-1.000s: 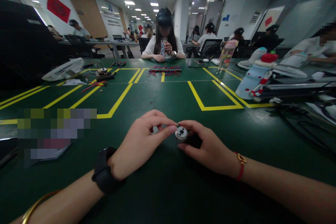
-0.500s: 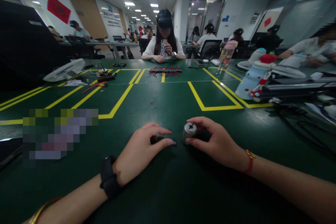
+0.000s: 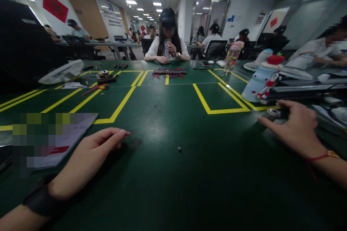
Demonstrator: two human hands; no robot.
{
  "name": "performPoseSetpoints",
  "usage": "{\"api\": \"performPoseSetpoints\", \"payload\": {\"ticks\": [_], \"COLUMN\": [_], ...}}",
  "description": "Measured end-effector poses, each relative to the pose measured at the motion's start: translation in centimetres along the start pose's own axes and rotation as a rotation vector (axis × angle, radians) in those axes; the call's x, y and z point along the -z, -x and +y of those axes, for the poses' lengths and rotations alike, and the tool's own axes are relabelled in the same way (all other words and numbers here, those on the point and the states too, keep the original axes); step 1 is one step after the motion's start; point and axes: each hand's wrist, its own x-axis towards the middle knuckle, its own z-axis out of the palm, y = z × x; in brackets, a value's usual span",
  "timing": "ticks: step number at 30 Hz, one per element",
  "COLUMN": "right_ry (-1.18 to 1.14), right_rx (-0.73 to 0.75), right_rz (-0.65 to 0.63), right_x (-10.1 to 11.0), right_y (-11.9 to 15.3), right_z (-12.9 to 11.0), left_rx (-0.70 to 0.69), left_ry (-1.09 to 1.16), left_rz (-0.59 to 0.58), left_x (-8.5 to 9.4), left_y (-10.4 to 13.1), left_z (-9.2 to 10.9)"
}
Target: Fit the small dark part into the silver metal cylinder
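In the head view, my right hand (image 3: 299, 126) is at the right side of the green table, thumb and fingers around a small silver cylindrical motor (image 3: 271, 114). The motor's top end shows; its lower part is blurred and partly hidden by the thumb. My left hand (image 3: 94, 151) is at the left beside a tablet-like screen (image 3: 78, 135). Its thumb presses against the curled fingers, and nothing shows between them. Between the two hands, a tiny ring-shaped metal part (image 3: 179, 148) lies alone on the table.
Yellow tape (image 3: 227, 111) marks areas on the table (image 3: 162, 187). A blue bottle (image 3: 253, 85) and cables stand near my right hand. Wired parts (image 3: 169, 73) lie farther back, before a seated person (image 3: 166, 48). A white fan (image 3: 62, 72) rests at the left.
My right hand has carried the motor from the middle to the far right. My left hand has drawn back leftward from the ring-shaped part, its fingers now closed. That part stayed put.
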Motion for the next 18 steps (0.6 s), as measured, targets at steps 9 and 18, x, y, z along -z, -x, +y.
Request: {"api": "performPoseSetpoints", "payload": {"ticks": [9,18], "right_ry": [-0.437,-0.282], "right_rx": [0.444,0.265], "right_rz": [-0.560,-0.270], "right_x": [-3.3,-0.4], "right_y": [2.4,-1.0], "right_z": [-19.5,-11.4], "left_rx": [-0.047,-0.027], "left_ry": [-0.067,-0.077], "left_rz": [-0.143,-0.152], "left_x": [0.0,0.0], "left_y": [-0.2,0.2], "left_z": [0.5,1.5]}}
